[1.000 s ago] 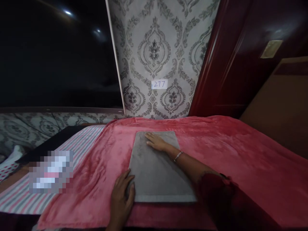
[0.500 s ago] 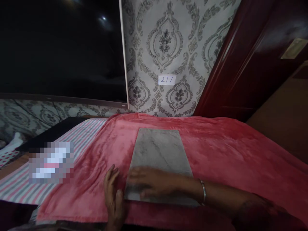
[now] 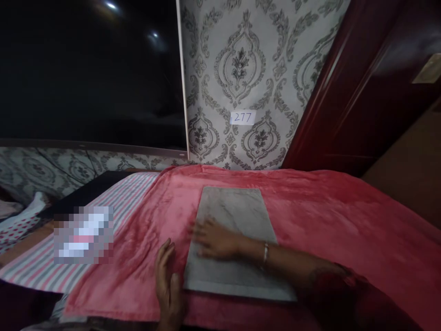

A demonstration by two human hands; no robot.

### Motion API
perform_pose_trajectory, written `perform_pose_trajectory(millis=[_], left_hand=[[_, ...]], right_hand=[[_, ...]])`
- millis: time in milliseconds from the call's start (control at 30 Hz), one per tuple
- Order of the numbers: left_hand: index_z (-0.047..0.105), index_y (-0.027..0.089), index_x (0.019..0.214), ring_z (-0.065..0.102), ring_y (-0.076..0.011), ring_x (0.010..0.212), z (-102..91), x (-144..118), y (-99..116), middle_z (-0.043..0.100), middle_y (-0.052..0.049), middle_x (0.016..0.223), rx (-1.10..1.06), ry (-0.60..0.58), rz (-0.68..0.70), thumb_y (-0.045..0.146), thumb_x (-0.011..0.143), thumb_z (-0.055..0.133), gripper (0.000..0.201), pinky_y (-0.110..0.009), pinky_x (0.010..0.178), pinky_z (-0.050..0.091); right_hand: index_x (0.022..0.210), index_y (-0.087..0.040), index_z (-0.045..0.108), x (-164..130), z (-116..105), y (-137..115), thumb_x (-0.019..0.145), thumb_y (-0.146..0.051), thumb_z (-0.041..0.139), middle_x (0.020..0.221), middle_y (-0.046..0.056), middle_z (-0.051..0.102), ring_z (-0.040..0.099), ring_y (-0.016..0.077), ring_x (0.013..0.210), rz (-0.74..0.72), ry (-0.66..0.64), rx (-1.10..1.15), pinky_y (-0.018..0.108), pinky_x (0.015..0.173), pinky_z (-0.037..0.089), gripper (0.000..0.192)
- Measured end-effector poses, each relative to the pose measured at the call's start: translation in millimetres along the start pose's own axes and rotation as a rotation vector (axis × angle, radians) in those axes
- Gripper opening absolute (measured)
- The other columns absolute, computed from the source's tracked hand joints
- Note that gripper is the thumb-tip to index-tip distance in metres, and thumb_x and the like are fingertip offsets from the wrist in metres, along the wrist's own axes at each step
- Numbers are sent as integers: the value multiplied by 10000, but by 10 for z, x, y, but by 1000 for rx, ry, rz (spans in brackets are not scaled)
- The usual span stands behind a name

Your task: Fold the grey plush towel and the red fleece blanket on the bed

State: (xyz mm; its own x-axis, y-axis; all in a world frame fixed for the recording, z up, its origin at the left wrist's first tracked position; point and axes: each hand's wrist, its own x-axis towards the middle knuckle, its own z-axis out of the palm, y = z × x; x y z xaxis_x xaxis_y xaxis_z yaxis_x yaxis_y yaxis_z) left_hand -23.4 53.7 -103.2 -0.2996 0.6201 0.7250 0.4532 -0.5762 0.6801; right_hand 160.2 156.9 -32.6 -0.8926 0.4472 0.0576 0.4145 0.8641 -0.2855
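Pressed flat, palm down and fingers spread: right hand (image 3: 215, 239) on the left half of a folded grey cloth (image 3: 234, 243), nothing gripped, only bearing on the nap. Set alongside at the cloth's near-left corner, about seven o'clock from its middle: left hand (image 3: 168, 287), open and on edge, fingers together against the red fleece blanket (image 3: 330, 230), just touching or barely clear of the grey hem — too dim to say which.

Likely reason for the pose: one palm to keep the layers down and smooth, the other to brace the side edge so the stack stays square. Held nowhere, lifted nowhere; full weight on the bed.

Placed centrally on the blanket, well short of the far wall. Long axis from six to twelve o'clock, tilted a touch toward one, narrow end aimed at the patterned wallpaper (image 3: 241, 69) and the small paper label reading 277 (image 3: 243, 117). Near short edge closest to the wearer, thick enough to suggest several folds.

Beyond, at ten o'clock: dark television screen (image 3: 89, 73) with two light reflections. At two o'clock: glossy maroon cabinet door (image 3: 361, 82). At nine o'clock of the cloth: striped bedsheet (image 3: 131, 193) showing beyond the blanket's edge. On the right wrist: thin metal bangle (image 3: 265, 252).
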Motion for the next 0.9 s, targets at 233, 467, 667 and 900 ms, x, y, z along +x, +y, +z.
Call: perform_pose_trajectory(millis=[233, 467, 667, 900], left_hand=[[515, 254, 1347, 502, -260, 1292, -44, 28, -23, 523, -89, 1411, -45, -67, -119, 365, 994, 387, 392, -427, 1076, 410], [597, 253, 1273, 582, -234, 1173, 12, 126, 14, 647, -65, 1254, 171, -296, 89, 304, 939, 521, 347, -394, 1022, 467], [716, 250, 1034, 653, -219, 1034, 62, 193, 33, 721, -54, 1111, 231, -336, 235, 264, 909, 546, 211, -372, 913, 529], [733, 239, 959, 669, -216, 1026, 54, 194, 78, 727, -66, 1103, 224, -327, 121, 319, 911, 535, 218, -368, 907, 540]], right_hand=[[1574, -258, 271, -475, 41, -430, 1007, -554, 410, 1590, 65, 368, 268, 169, 1482, -294, 3, 277, 346, 1205, 196, 655], [1556, -191, 331, -974, -608, 1063, 1001, -560, 397, 1638, 142, 201, 115, 306, 1522, 462, 302, 18, 538, 1212, 104, 671], [1569, -228, 289, -1240, -396, 917, 974, -538, 482, 1646, 135, 127, 93, 313, 1522, 543, 106, -17, 538, 1212, 81, 698], [1566, -333, 267, -1594, -84, -426, 947, -567, 525, 1642, 44, 201, 75, 260, 1529, 208, 86, 288, 502, 1223, -36, 711]])
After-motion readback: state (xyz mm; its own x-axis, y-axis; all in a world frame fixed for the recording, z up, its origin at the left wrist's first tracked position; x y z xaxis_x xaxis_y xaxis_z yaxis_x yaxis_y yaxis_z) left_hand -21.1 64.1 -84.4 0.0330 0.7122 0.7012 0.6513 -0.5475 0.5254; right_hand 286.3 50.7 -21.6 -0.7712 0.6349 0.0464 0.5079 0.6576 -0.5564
